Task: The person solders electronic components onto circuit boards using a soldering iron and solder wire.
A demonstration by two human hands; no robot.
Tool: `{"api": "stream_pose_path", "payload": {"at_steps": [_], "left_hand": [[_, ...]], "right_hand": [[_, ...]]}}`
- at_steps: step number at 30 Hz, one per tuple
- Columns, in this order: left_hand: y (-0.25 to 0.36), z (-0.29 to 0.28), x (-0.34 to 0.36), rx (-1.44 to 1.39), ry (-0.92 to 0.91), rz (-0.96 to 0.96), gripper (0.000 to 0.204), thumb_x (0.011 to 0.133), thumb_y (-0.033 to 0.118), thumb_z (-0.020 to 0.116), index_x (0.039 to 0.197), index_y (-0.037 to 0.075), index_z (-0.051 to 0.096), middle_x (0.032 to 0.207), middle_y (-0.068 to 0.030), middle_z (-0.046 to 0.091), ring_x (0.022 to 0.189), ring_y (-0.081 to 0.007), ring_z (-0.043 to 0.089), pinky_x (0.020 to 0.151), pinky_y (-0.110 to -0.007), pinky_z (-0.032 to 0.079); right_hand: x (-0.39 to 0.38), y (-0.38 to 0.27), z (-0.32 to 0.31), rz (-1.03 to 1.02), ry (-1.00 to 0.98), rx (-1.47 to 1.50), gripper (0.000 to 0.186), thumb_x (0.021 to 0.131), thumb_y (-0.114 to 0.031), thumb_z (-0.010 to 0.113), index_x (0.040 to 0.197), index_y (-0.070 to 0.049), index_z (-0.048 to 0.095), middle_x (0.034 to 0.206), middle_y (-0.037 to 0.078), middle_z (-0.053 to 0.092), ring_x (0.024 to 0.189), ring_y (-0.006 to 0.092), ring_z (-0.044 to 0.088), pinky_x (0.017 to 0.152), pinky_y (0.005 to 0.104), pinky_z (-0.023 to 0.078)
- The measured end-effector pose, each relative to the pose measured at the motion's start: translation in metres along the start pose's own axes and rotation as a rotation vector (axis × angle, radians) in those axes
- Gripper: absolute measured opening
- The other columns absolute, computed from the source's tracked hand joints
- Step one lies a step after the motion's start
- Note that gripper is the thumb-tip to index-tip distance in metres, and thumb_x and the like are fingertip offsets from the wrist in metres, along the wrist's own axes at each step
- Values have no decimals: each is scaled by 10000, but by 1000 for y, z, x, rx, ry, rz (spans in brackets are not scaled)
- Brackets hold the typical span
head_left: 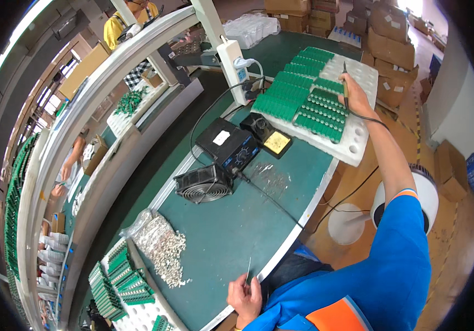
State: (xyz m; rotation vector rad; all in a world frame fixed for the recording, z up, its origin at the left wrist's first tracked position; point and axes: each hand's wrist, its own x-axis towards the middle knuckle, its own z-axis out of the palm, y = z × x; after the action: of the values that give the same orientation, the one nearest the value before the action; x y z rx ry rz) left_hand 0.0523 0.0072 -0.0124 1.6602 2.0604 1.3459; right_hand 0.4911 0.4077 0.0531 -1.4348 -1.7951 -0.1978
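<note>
My right hand (357, 98) grips a soldering iron (345, 83), tip upward, over green circuit boards (319, 113) on a white foam tray (358, 143) at the upper right. My left hand (244, 300), near the bench's lower edge, pinches a thin solder wire (248, 267). At the bench's middle are a black soldering station (226, 143), an iron stand with yellow sponge (275, 142) and a black fan (204, 185). A bag of small white parts (165, 254) spills onto the green bench mat. More boards (129, 276) rest on a foam tray at the lower left.
A white frame (63, 129) with a power strip (231, 69) borders the bench; people work beyond it, with a visible hand (70, 165). Cables cross the bench. Cardboard boxes (391, 49) stack at the upper right, and a round white stool or lamp (347, 226) stands right of the bench.
</note>
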Motion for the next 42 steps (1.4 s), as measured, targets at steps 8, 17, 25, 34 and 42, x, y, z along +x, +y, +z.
{"api": "stream_pose_path", "payload": {"at_steps": [8,17,25,34,42], "left_hand": [[-9,6,-6,37,7,45,196,767,14,763,943,-1,678,706,-74,557,508,-141,517,434,-279,407],[-4,5,0,103,-37,66,165,777,39,749,924,37,673,679,-86,565,502,-192,523,466,-314,423],[-6,3,-3,97,-11,64,178,747,76,759,919,76,715,676,-83,578,492,-226,556,457,-362,439],[-5,-5,-5,-1,-45,60,170,757,68,741,920,51,696,687,-94,585,510,-239,558,475,-367,445],[-12,-9,-7,-203,22,83,32,842,45,637,854,16,644,711,-142,606,578,-296,583,539,-382,455]], "right_hand": [[2,31,14,111,-127,45,597,707,-59,751,1210,-129,438,1126,216,598,1066,425,586,887,453,472],[12,26,7,334,-301,172,588,751,-126,775,1228,-154,432,1032,180,597,982,371,596,856,438,474],[9,36,19,90,-146,-7,528,786,-193,792,1196,-150,461,1066,188,644,1017,387,631,847,447,492],[17,-59,-18,-1,238,18,309,880,-178,713,1123,-92,542,934,140,687,882,312,700,755,404,538],[-58,-233,-33,-301,313,361,102,920,-9,638,1001,-39,583,860,108,645,658,203,606,606,317,498]]}}
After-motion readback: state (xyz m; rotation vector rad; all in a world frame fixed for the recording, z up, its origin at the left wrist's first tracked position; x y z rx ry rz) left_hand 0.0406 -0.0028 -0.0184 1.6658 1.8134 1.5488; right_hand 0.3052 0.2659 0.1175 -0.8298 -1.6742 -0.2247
